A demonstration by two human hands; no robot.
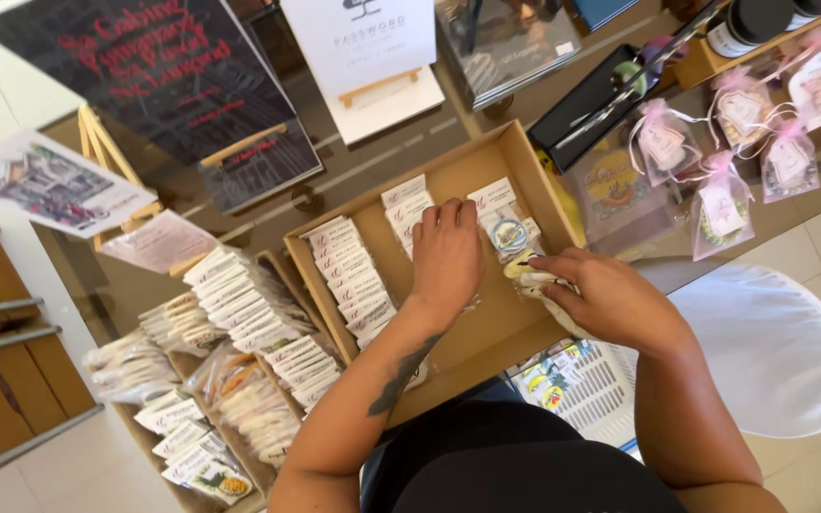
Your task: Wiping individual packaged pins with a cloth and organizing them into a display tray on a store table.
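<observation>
An open cardboard box [515,157] lies on a glass counter and holds rows of small clear packets with white header cards [349,271]. My left hand [446,258] rests palm down on the middle row of packets inside the box, fingers together. My right hand [610,299] is at the box's right edge, fingers closed on a small clear packet [532,278]. A round blue and white packet [507,234] lies just above it in the right row.
More boxes of packets [239,304] stand to the left. Sign stands on small easels [372,57] are at the back. Pink-ribboned gift bags [724,204] lie at the right, above a white stool [776,347]. A white basket [596,389] sits near my body.
</observation>
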